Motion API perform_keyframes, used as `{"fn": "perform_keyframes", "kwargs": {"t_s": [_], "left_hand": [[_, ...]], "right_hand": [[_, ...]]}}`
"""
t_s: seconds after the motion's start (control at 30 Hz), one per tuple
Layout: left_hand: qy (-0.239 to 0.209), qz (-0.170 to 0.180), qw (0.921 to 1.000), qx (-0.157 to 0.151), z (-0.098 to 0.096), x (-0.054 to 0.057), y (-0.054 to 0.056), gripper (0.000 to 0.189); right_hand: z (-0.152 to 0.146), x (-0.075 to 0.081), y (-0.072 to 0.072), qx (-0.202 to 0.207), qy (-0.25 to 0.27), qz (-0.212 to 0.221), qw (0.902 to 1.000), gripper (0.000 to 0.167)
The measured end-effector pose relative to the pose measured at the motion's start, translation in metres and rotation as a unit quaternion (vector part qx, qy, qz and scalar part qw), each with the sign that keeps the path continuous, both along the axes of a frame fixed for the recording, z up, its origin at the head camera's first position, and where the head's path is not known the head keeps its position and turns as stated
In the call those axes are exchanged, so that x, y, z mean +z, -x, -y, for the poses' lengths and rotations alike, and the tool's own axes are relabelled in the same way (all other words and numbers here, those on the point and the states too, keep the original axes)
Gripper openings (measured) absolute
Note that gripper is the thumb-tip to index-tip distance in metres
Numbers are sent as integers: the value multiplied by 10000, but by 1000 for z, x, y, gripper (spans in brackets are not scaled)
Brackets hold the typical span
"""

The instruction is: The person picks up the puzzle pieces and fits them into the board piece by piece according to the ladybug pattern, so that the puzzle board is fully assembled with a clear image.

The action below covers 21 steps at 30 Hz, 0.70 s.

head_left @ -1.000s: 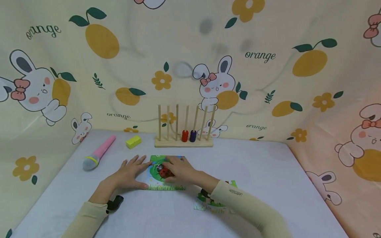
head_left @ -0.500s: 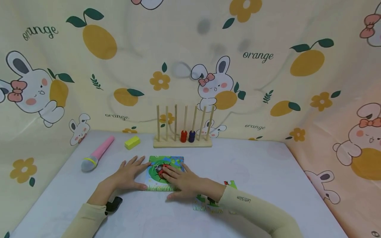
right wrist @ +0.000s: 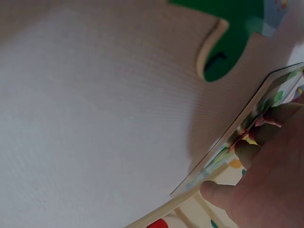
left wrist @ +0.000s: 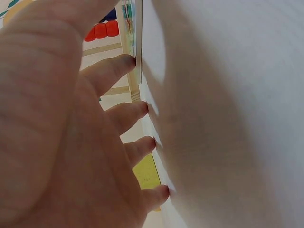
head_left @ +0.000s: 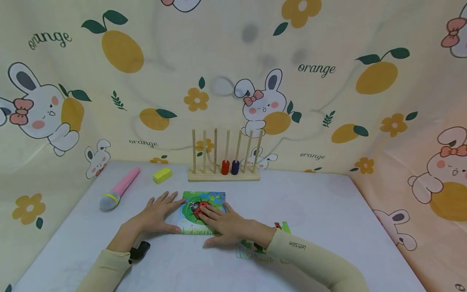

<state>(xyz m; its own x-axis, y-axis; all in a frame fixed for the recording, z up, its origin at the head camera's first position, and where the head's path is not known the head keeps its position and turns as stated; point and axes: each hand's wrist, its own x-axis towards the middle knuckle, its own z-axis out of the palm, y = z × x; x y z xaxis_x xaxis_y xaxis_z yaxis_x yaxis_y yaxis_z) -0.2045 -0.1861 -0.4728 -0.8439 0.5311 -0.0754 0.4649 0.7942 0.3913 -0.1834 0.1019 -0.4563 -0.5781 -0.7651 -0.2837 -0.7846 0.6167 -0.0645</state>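
Note:
A square puzzle board (head_left: 191, 223) with a red ladybug on a green leaf lies flat on the white table. My left hand (head_left: 155, 215) stands at its left side, fingers spread and tips on the tabletop, with index finger and thumb at the board's edge. In the left wrist view, the board's thin edge (left wrist: 138, 42) meets the index fingertip. Over the board's right half lies my right hand (head_left: 230, 225), fingers straight and resting on the ladybug picture. Loose puzzle pieces (head_left: 244, 253) lie under and beside the right forearm, partly hidden. One green piece (right wrist: 230, 52) shows its knob in the right wrist view.
Behind the board stands a wooden peg rack (head_left: 224, 177) with red beads (head_left: 225, 167) and dark blue beads (head_left: 235, 167) on two pegs. To the left are a yellow block (head_left: 162, 175) and a pink toy microphone (head_left: 120, 188). A printed cloth (head_left: 219, 52) hangs behind the table.
My right hand has drawn back to the right and towards me, from gripping near the board's top right to lying flat on it, uncovering more of the ladybug. The left hand stays put.

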Motion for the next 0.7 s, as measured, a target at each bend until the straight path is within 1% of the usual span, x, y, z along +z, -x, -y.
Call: {"fn": "perform_keyframes", "kwargs": {"t_s": [0.1, 0.2, 0.3, 0.4, 0.53, 0.7], "left_hand": [[-31, 11, 10000, -24, -1, 1, -1, 99], [-147, 27, 9998, -144, -3, 2, -2, 95], [-376, 58, 9988, -315, -6, 3, -4, 85], [-492, 8, 9978, -447, -9, 3, -6, 73], [-425, -126, 9978, -490, -10, 2, -5, 61], [-295, -156, 9984, -465, -10, 0, -4, 56]], "right_hand": [[0, 0, 1, -2, -9, 2, 10000, 88], [0, -1, 1, -20, -34, 4, 10000, 88], [0, -1, 2, -45, -44, 2, 10000, 87], [0, -2, 3, -66, -53, 19, 10000, 87], [1, -3, 3, -84, -46, 27, 10000, 87], [1, -1, 3, -158, 27, 143, 9998, 84]]}}
